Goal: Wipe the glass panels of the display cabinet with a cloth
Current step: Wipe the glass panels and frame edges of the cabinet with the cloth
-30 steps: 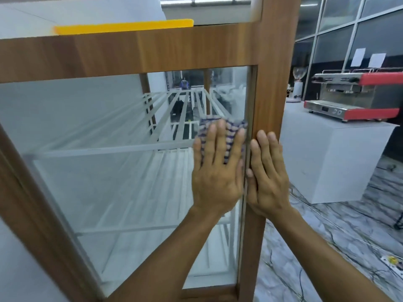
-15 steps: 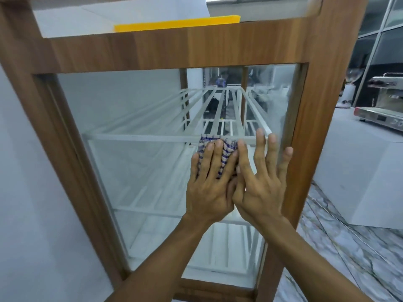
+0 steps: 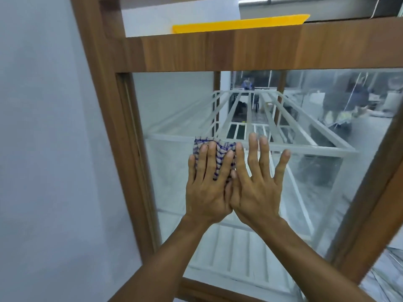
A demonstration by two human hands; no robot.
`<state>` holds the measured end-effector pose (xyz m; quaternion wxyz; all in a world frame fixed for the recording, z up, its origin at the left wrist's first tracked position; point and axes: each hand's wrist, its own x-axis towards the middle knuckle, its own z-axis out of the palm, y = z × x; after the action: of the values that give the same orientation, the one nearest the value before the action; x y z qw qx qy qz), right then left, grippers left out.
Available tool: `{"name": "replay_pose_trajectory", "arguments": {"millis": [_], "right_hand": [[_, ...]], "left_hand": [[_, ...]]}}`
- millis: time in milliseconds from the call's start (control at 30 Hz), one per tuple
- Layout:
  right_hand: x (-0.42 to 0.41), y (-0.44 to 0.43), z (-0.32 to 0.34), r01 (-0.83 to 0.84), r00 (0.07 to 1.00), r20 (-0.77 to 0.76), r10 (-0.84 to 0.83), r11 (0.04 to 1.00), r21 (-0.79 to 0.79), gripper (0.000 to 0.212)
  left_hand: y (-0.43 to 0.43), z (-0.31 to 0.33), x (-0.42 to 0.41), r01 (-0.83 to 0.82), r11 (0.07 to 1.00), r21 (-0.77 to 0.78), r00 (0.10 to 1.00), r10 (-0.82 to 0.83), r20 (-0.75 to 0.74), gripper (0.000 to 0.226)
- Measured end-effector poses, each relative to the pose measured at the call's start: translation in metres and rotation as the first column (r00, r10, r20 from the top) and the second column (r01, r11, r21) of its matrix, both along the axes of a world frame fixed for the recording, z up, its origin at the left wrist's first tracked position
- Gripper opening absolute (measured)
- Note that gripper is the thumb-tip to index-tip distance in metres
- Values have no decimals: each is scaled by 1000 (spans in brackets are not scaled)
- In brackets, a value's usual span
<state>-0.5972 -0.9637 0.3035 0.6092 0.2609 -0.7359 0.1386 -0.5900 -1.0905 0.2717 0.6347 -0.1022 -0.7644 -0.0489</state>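
A wooden-framed display cabinet [image 3: 218,53] fills the view, with a large glass panel [image 3: 174,110] in front of me. My left hand [image 3: 207,184] presses a folded blue-and-white checked cloth [image 3: 219,153] flat against the glass, left of the panel's middle. The cloth shows above and between my fingers. My right hand [image 3: 258,184] lies flat on the glass beside it, fingers spread, its thumb side touching my left hand. White slatted shelves [image 3: 283,147] sit inside the cabinet behind the glass.
A grey wall [image 3: 43,149] stands close on the left of the cabinet. A yellow strip [image 3: 239,23] lies on the cabinet top. The right wooden post [image 3: 375,203] slants down at the right. Marbled floor [image 3: 388,275] shows at the bottom right.
Both hands have slid left across the glass with the cloth, away from the right post toward the panel's left half. My right hand moved from the post onto the glass.
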Motion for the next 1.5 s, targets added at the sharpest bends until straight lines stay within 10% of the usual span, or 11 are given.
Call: {"name": "replay_pose_trajectory", "arguments": {"millis": [567, 700, 833, 1500], "right_hand": [[3, -62, -19, 14, 1000, -7, -14, 998, 57, 65], [4, -40, -31, 53, 998, 20, -55, 996, 68, 49], [-1, 2, -34, 140, 989, 35, -142, 989, 43, 58], [5, 152, -11, 321, 946, -1, -323, 942, 98, 54]], "left_hand": [[-81, -34, 20, -48, 963, 264, 995, 23, 96, 64], [-53, -18, 9, 48, 998, -29, 997, -47, 56, 62], [-17, -24, 8, 63, 974, 216, 996, -76, 54, 62], [131, -12, -6, 183, 978, -97, 983, -179, 43, 56]]}}
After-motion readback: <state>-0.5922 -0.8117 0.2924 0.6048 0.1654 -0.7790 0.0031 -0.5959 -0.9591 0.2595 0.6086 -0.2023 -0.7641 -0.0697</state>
